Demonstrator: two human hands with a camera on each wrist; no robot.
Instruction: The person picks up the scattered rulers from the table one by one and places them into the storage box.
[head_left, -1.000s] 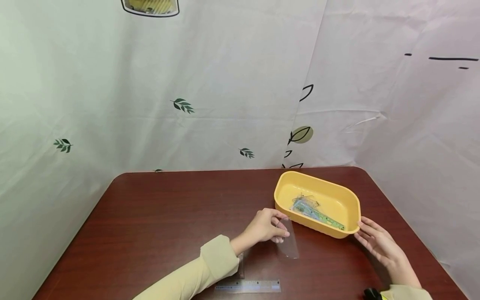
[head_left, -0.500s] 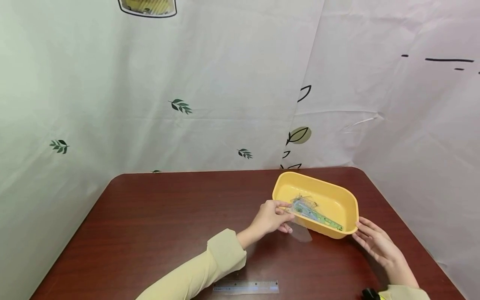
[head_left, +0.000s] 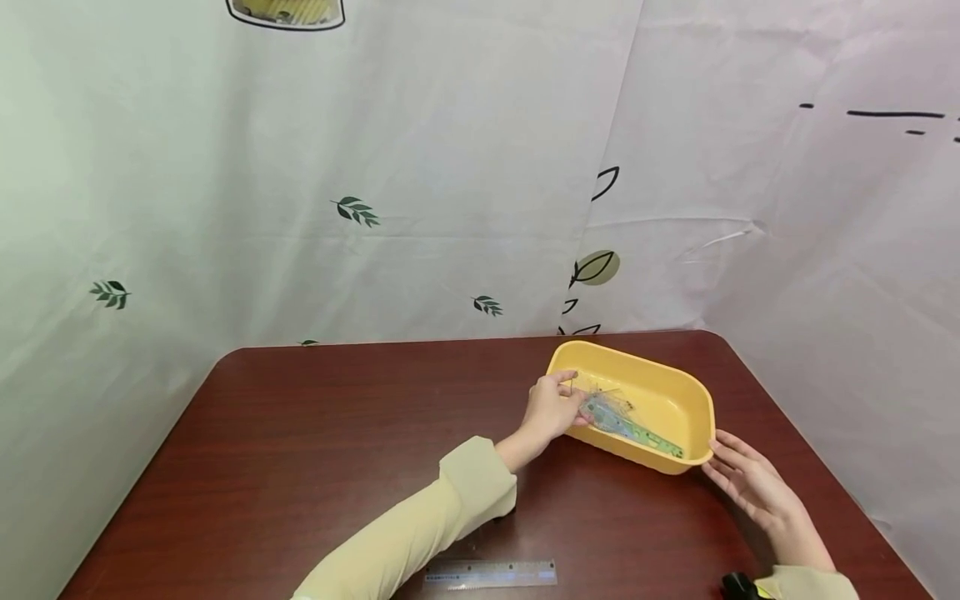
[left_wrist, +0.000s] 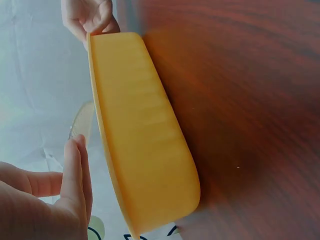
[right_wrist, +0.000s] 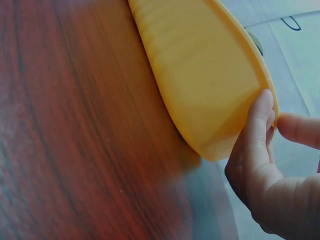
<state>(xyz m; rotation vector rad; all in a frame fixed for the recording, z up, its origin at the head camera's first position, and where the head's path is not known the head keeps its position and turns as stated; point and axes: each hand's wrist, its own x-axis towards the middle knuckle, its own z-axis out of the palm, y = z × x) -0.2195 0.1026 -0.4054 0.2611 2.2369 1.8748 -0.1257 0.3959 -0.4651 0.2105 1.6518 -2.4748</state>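
My left hand [head_left: 553, 407] reaches over the near left rim of a yellow plastic tub [head_left: 678, 400]. In the left wrist view its fingertips pinch a clear plastic piece [left_wrist: 82, 122] with a curved, finely marked edge, apparently a protractor. Most of this piece is hard to make out in the head view. Inside the tub lie a green ruler [head_left: 658, 442] and several clear and bluish plastic drawing pieces [head_left: 604, 412], overlapping. My right hand [head_left: 761, 487] holds the tub's near right corner, its fingers against the outer wall [right_wrist: 210, 75] and the thumb at the rim.
A clear ruler [head_left: 491, 574] lies flat near the front of the dark red wooden table [head_left: 360, 433]. A white patterned cloth [head_left: 450, 167] hangs behind the table and at its sides. Something black [head_left: 738, 586] shows beside the right sleeve.
My left hand has moved forward and right, carrying the clear piece from in front of the tub to over its rim. The right hand has stayed at the tub's corner.
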